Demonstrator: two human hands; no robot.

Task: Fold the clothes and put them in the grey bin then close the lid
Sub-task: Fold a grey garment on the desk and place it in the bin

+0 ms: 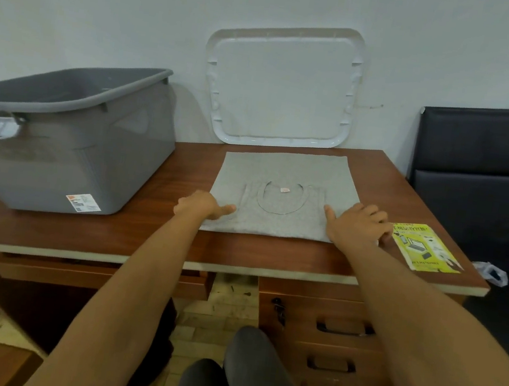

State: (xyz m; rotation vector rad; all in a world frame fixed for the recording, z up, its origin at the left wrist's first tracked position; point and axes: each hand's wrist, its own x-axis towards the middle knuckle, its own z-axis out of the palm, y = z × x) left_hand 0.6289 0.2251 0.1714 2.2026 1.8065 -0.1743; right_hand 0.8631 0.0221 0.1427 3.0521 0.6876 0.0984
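Note:
A grey shirt (284, 174) lies flat on the wooden desk (150, 237), partly folded, with its neckline and label facing up. My left hand (201, 208) grips its near left edge, thumb on top of the cloth. On the near right edge, my right hand (359, 226) holds the shirt the same way, thumb on the fabric and fingers curled over the side. The open grey bin (76, 137) stands on the desk to the left. Its white lid (281, 86) leans upright against the wall behind the shirt.
A yellow leaflet (425, 247) lies on the desk just right of my right hand. A black chair (485, 178) stands at the right, with a small plastic bag (492, 272) on its seat. Desk drawers (333, 345) and my knees are below.

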